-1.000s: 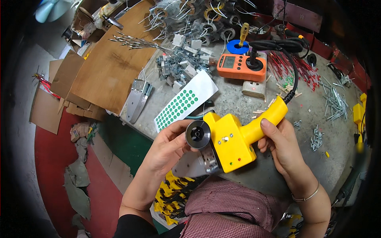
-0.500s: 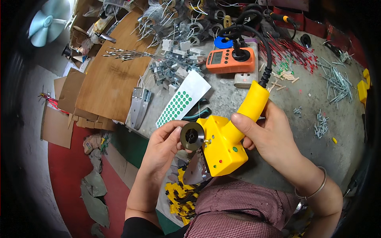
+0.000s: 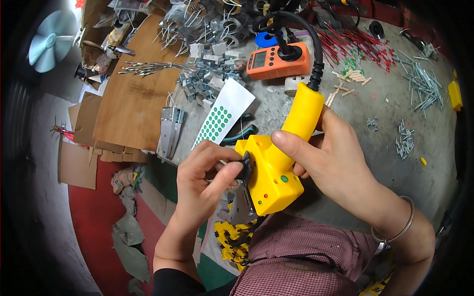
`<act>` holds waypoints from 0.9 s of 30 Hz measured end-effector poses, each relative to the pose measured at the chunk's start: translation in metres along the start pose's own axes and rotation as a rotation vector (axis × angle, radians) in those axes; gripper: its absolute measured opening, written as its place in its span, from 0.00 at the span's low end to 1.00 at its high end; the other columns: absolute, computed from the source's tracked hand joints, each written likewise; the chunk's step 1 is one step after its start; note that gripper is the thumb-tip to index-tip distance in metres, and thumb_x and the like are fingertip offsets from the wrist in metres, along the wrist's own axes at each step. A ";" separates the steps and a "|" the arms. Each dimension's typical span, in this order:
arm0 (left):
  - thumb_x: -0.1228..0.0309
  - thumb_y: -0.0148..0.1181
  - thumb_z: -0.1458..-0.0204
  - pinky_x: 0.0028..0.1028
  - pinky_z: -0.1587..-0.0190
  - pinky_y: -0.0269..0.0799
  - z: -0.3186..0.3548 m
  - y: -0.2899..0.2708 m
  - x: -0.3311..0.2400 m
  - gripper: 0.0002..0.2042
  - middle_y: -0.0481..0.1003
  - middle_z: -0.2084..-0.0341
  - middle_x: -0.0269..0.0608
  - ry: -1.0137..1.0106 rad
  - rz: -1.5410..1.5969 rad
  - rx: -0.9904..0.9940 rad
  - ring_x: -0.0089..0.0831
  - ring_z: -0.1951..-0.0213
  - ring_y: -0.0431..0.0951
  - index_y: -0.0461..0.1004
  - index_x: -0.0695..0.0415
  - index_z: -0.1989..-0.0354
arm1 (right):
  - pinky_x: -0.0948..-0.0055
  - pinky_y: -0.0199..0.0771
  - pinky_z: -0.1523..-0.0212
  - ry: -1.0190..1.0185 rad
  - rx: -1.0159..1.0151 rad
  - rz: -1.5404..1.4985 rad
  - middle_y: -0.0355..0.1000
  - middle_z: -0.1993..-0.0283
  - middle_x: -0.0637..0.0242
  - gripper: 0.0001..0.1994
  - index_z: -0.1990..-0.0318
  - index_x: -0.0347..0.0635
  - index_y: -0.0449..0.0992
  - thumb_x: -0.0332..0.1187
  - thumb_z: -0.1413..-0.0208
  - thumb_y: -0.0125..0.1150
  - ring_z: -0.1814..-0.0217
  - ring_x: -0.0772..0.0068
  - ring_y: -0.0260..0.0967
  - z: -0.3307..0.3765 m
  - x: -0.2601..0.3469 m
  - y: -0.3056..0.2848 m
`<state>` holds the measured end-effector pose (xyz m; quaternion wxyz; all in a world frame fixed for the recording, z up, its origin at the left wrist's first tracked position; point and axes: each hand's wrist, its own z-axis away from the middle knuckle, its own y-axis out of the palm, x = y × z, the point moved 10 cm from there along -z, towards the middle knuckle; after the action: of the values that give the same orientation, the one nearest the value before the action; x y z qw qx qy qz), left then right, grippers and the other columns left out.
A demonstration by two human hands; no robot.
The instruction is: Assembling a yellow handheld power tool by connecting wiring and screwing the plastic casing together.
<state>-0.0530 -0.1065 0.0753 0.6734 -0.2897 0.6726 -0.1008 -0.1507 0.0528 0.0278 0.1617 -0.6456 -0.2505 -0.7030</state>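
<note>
My right hand (image 3: 332, 157) is closed around the handle of a yellow plastic hand tool (image 3: 274, 183), its thumb lying along the near side. A thick black cord (image 3: 317, 58) leaves the handle's top. The boxy body carries a green sticker, a small red light and a small green one. A metal plate (image 3: 240, 206) extends from beneath the body. My left hand (image 3: 203, 172) pinches a round black knob (image 3: 245, 166) between thumb and fingers. The knob is edge-on against the left face of the body; its seat there is hidden.
An orange meter (image 3: 277, 63) with a plug in it stands beyond the tool. A sheet of green stickers (image 3: 224, 111) overlaps dark-handled pliers (image 3: 240, 134). Loose screws (image 3: 405, 140), long bolts (image 3: 423, 86) and red wires (image 3: 340, 47) lie right. Metal brackets (image 3: 171, 128) sit left.
The knob has turned from face-on to edge-on and now meets the yellow body, covering the small shaft seen before. The tool and both hands appear slightly further left and higher.
</note>
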 end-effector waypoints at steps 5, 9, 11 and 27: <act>0.80 0.66 0.54 0.20 0.66 0.75 0.000 0.011 -0.025 0.14 0.73 0.63 0.39 0.151 -0.266 0.166 0.23 0.69 0.76 0.75 0.64 0.57 | 0.82 0.72 0.76 -0.002 0.009 -0.004 0.72 0.65 0.64 0.22 0.55 0.32 0.67 0.41 0.46 0.67 0.76 0.82 0.69 -0.001 -0.006 -0.001; 0.82 0.68 0.59 0.22 0.63 0.76 0.000 0.015 -0.032 0.19 0.74 0.65 0.41 0.160 -0.379 0.224 0.24 0.68 0.77 0.75 0.64 0.56 | 0.82 0.72 0.75 -0.027 0.001 0.000 0.72 0.64 0.64 0.22 0.54 0.32 0.67 0.40 0.45 0.66 0.74 0.83 0.70 0.001 -0.005 -0.002; 0.83 0.68 0.60 0.22 0.63 0.76 0.001 0.013 -0.028 0.19 0.75 0.65 0.41 0.139 -0.359 0.211 0.25 0.68 0.78 0.75 0.64 0.56 | 0.81 0.73 0.73 -0.031 0.006 -0.015 0.72 0.64 0.63 0.21 0.53 0.31 0.67 0.39 0.45 0.66 0.72 0.82 0.71 0.000 -0.005 0.000; 0.76 0.69 0.60 0.28 0.71 0.75 0.014 0.034 -0.058 0.17 0.77 0.67 0.46 0.570 -0.706 0.208 0.39 0.70 0.80 0.75 0.61 0.59 | 0.78 0.73 0.70 -0.215 -0.012 0.164 0.73 0.68 0.65 0.19 0.56 0.31 0.68 0.39 0.44 0.65 0.71 0.78 0.72 0.004 0.006 0.000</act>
<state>-0.0526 -0.0447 0.1049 0.4117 -0.3927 0.6774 -0.4662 -0.1479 0.0554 0.0338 0.1870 -0.7366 -0.2083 -0.6157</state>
